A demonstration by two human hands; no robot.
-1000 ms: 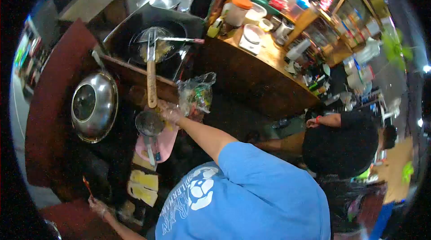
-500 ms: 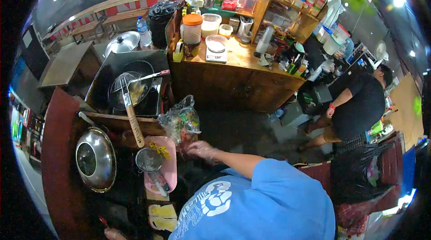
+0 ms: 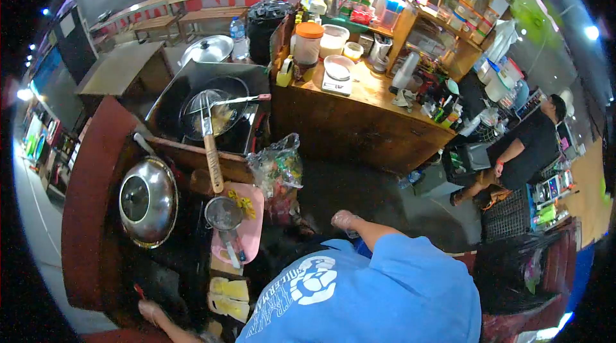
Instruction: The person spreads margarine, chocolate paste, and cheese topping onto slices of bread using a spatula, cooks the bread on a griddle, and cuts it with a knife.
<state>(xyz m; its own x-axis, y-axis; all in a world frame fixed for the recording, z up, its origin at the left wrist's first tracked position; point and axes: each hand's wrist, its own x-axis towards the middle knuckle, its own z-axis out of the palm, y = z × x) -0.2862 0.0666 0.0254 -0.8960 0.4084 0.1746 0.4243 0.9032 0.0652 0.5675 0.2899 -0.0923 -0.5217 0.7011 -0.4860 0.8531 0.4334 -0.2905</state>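
At the lower left, my left hand (image 3: 151,312), in a clear glove, is closed on a thin red object (image 3: 139,291), mostly hidden. My right hand (image 3: 345,220), also gloved, is in front of the blue shirt, fingers curled and nothing visible in them. Between them lies a pink board (image 3: 254,223) with yellow pieces (image 3: 242,204), a small round strainer (image 3: 224,213) and a knife-like tool. Bread slices with a yellow topping (image 3: 229,298) sit below it. A wooden-handled wire skimmer (image 3: 212,160) rests across a pan (image 3: 240,89) with food in it.
A domed metal lid (image 3: 148,202) sits at left, a plastic bag of scraps (image 3: 277,170) beside the board. Behind are a wooden counter (image 3: 359,118) with jars and a scale (image 3: 338,73). Another person (image 3: 523,150) in dark clothing stands at right.
My right hand has moved from beside the skimmer handle and board, past the plastic bag, back toward the body. My left hand still holds the red object. The camera view has turned.
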